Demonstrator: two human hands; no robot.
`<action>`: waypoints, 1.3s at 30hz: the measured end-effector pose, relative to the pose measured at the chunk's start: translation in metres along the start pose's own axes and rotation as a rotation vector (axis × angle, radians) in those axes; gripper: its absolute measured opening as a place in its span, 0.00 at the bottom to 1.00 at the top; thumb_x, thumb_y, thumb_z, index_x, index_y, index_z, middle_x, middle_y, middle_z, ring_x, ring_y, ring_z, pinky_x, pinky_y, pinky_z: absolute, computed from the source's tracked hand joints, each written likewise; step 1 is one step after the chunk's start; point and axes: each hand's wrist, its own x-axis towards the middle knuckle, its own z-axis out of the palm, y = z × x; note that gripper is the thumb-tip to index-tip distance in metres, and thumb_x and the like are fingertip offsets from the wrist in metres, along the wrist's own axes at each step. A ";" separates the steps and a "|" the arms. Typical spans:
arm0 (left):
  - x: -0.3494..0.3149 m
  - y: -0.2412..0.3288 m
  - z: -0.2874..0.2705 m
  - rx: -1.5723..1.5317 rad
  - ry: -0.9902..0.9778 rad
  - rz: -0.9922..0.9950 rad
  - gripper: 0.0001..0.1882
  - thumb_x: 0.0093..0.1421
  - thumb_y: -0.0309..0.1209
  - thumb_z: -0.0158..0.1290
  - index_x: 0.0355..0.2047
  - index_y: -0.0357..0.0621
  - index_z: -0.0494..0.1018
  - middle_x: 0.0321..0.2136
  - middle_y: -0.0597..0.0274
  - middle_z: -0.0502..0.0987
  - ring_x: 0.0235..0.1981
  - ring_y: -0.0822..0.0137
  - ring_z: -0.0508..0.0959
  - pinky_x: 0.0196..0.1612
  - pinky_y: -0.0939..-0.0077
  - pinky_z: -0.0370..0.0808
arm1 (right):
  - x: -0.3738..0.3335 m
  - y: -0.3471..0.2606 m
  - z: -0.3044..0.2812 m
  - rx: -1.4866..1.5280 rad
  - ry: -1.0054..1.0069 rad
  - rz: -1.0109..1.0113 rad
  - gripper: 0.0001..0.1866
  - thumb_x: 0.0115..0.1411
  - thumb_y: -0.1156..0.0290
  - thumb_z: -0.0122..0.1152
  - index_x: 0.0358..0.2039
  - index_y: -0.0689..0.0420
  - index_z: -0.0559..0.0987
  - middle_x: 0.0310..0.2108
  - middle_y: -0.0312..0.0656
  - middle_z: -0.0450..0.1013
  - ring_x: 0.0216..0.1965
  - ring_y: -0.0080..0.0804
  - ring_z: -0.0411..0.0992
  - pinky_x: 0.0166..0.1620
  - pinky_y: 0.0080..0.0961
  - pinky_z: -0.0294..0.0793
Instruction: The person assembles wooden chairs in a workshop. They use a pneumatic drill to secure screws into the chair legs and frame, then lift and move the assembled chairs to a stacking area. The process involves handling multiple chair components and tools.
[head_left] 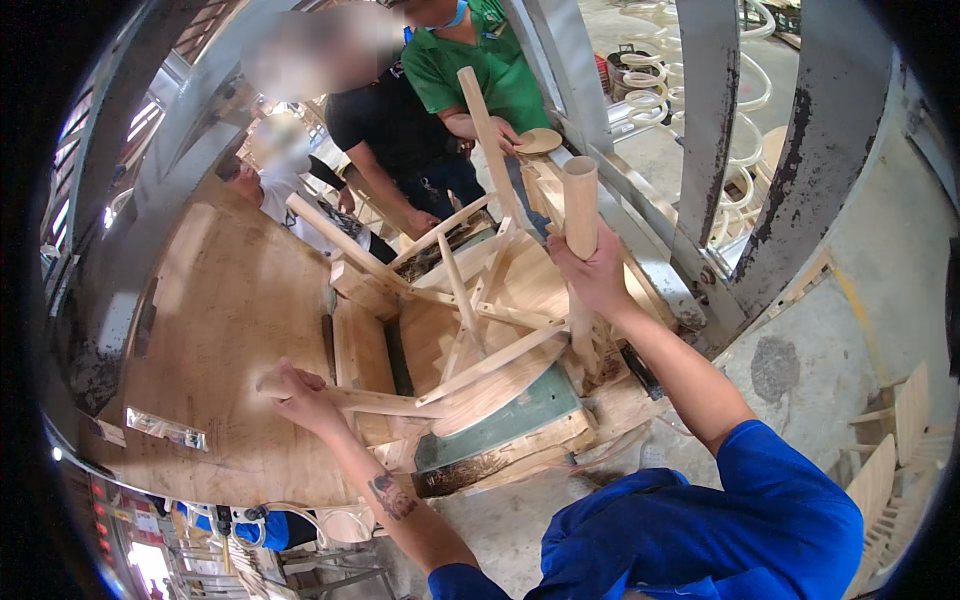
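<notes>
An upside-down frame of pale wood, like a chair or stool, has splayed legs joined by stretchers [495, 368]. It rests over a rounded wooden seat panel [535, 275] in the machine bed. My left hand [300, 397] is closed around the end of the near left leg [375, 402]. My right hand [592, 268] grips the near right leg [580, 190], whose round end points up above my fist. Two further legs, a far one [484, 125] and a left one [335, 230], stick out with no hand of mine on them.
Grey metal posts [708, 110] frame the bed. A wide plywood board [225, 370] lies left, beside wooden blocks [362, 288]. Across from me stand people, one in a green shirt [450, 65] with a hand by a round wooden disc [538, 141]. Curved pale parts [740, 190] stand behind the posts.
</notes>
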 end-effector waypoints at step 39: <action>-0.003 0.008 0.005 -0.003 0.031 0.030 0.18 0.67 0.31 0.53 0.20 0.48 0.62 0.12 0.70 0.60 0.12 0.77 0.59 0.16 0.79 0.56 | 0.001 0.009 0.007 0.075 0.029 -0.128 0.09 0.60 0.74 0.62 0.32 0.57 0.68 0.20 0.32 0.68 0.20 0.19 0.67 0.23 0.21 0.66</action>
